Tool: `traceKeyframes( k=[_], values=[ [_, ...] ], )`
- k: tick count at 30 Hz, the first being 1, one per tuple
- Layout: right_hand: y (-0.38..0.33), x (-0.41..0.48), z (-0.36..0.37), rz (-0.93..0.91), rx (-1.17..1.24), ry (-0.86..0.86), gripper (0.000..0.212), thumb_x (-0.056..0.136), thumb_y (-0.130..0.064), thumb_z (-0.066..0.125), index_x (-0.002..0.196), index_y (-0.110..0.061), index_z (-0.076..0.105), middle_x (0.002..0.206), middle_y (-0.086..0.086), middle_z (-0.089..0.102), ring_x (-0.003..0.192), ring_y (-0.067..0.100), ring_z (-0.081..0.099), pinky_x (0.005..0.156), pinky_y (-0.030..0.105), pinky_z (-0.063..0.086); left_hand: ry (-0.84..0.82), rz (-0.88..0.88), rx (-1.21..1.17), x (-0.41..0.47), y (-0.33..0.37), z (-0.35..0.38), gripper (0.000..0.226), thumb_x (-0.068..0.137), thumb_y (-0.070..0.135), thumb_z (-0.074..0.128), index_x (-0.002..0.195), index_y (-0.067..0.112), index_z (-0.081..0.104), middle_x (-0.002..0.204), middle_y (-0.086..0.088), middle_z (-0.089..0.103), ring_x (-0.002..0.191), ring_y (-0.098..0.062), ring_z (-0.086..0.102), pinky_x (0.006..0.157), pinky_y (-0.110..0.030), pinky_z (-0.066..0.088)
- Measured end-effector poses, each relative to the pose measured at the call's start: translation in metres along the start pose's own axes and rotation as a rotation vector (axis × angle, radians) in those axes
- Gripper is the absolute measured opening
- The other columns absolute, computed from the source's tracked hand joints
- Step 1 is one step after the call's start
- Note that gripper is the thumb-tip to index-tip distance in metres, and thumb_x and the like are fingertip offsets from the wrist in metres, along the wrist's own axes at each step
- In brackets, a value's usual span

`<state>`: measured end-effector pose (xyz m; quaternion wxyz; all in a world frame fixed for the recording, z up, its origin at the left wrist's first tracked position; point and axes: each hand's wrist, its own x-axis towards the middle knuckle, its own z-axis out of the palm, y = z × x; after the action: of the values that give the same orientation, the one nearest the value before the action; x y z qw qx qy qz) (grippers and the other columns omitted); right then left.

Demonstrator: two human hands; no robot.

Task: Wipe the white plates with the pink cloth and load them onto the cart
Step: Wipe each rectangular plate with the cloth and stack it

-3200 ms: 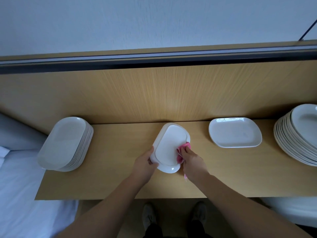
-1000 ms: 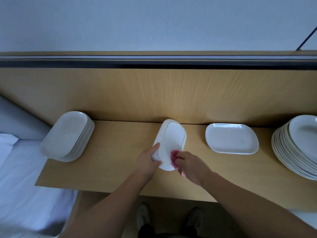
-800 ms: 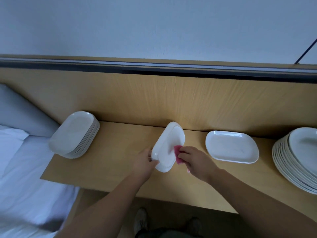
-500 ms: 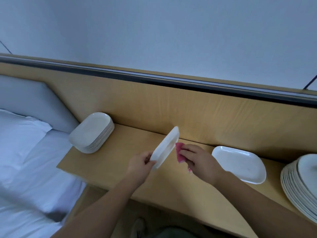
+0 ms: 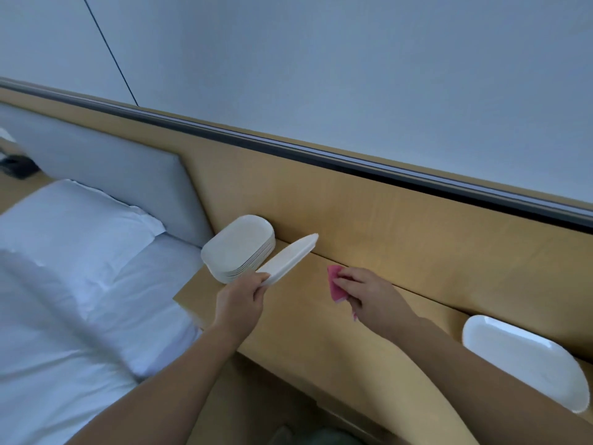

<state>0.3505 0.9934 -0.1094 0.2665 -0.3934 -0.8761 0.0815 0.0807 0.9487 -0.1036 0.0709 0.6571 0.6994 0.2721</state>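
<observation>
White plate (image 5: pixel 288 260) pinched at its near edge by left hand (image 5: pixel 239 303), tilted, above desk (image 5: pixel 305 322), overlapping the left stack (image 5: pixel 236 248). Right hand (image 5: pixel 369 295) grips pink cloth (image 5: pixel 335 284), apart from plate. Judged: wipe finished, carrying step. Next: level the plate and place it; cart not in view.

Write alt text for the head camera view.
A person's left hand holds a white plate tilted above a wooden shelf, near a stack of plates; the right hand grips a pink cloth, apart from it. At right lies another plate, at left a white bed.
</observation>
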Motion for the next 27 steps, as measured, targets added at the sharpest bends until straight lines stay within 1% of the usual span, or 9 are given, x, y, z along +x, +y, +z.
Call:
traceKeyframes(
  k=[4,6,8,11,15,19,21,25,27],
  values=[
    [-0.014,0.025,0.019,-0.013,-0.031,0.037,0.036,0.072,-0.005,0.064,0.106,-0.01,0.073,0.112,0.002,0.068,0.088,0.009,0.059,0.076,0.008,0.038,0.078,0.087,0.033,0.017,-0.041,-0.011,0.018,0.085,0.006,0.062,0.098,0.011,0.073,0.088,0.001,0.071,0.078,-0.019,0.067,0.062,-0.02,0.043],
    [-0.019,0.036,0.028,-0.026,-0.047,0.03,0.036,0.07,-0.003,0.067,0.106,-0.01,0.073,0.112,0.003,0.068,0.096,0.01,0.056,0.076,0.011,0.04,0.092,0.122,0.044,0.026,-0.058,-0.015,0.022,0.081,0.008,0.058,0.095,0.011,0.073,0.087,0.002,0.07,0.076,-0.019,0.067,0.061,-0.021,0.045],
    [-0.023,0.047,0.038,-0.014,-0.071,0.012,0.039,0.069,0.001,0.074,0.107,-0.01,0.073,0.113,0.003,0.068,0.098,0.015,0.062,0.078,0.015,0.042,0.082,0.141,0.045,0.036,-0.074,-0.018,0.024,0.078,0.008,0.056,0.094,0.01,0.074,0.086,0.002,0.071,0.075,-0.02,0.067,0.059,-0.024,0.049],
    [-0.034,0.063,0.05,0.013,-0.097,-0.016,0.044,0.066,0.005,0.079,0.108,-0.01,0.072,0.113,0.003,0.068,0.094,0.023,0.068,0.08,0.019,0.042,0.018,0.126,0.038,0.049,-0.095,-0.019,0.027,0.08,0.009,0.052,0.096,0.009,0.074,0.088,0.0,0.071,0.077,-0.022,0.067,0.059,-0.032,0.054],
    [-0.044,0.081,0.062,0.03,-0.107,-0.021,0.043,0.068,0.005,0.078,0.108,-0.011,0.072,0.113,0.002,0.068,0.095,0.022,0.067,0.082,0.019,0.042,-0.085,0.084,0.041,0.062,-0.123,-0.013,0.031,0.089,0.012,0.047,0.108,0.011,0.072,0.1,-0.001,0.07,0.094,-0.022,0.064,0.074,-0.037,0.054],
    [-0.051,0.09,0.074,0.031,-0.127,-0.012,0.036,0.071,-0.002,0.068,0.105,-0.013,0.073,0.112,0.001,0.068,0.1,0.015,0.06,0.083,0.01,0.038,-0.214,0.077,0.055,0.074,-0.144,-0.003,0.031,0.094,0.008,0.049,0.117,0.017,0.068,0.114,0.005,0.066,0.107,-0.016,0.056,0.087,-0.032,0.048],
    [-0.054,0.093,0.079,0.031,-0.142,-0.009,0.035,0.071,-0.005,0.065,0.103,-0.014,0.074,0.11,0.0,0.068,0.101,0.011,0.054,0.082,0.006,0.034,-0.267,0.072,0.066,0.08,-0.153,0.002,0.032,0.094,0.008,0.049,0.117,0.02,0.068,0.117,0.007,0.064,0.109,-0.013,0.054,0.088,-0.028,0.046],
    [-0.052,0.096,0.084,0.061,-0.148,-0.069,0.043,0.067,0.002,0.077,0.106,-0.014,0.073,0.112,0.001,0.068,0.097,0.018,0.066,0.08,0.014,0.041,-0.348,0.062,0.058,0.088,-0.166,0.011,0.035,0.095,0.006,0.048,0.122,0.019,0.066,0.122,0.006,0.06,0.113,-0.013,0.05,0.092,-0.028,0.045],
    [-0.051,0.098,0.086,0.069,-0.16,-0.076,0.042,0.067,0.001,0.076,0.106,-0.013,0.073,0.112,0.001,0.068,0.096,0.019,0.067,0.08,0.015,0.041,-0.392,0.063,0.062,0.09,-0.17,0.015,0.035,0.096,0.007,0.048,0.124,0.019,0.065,0.125,0.005,0.057,0.115,-0.013,0.049,0.094,-0.029,0.045]
  ],
)
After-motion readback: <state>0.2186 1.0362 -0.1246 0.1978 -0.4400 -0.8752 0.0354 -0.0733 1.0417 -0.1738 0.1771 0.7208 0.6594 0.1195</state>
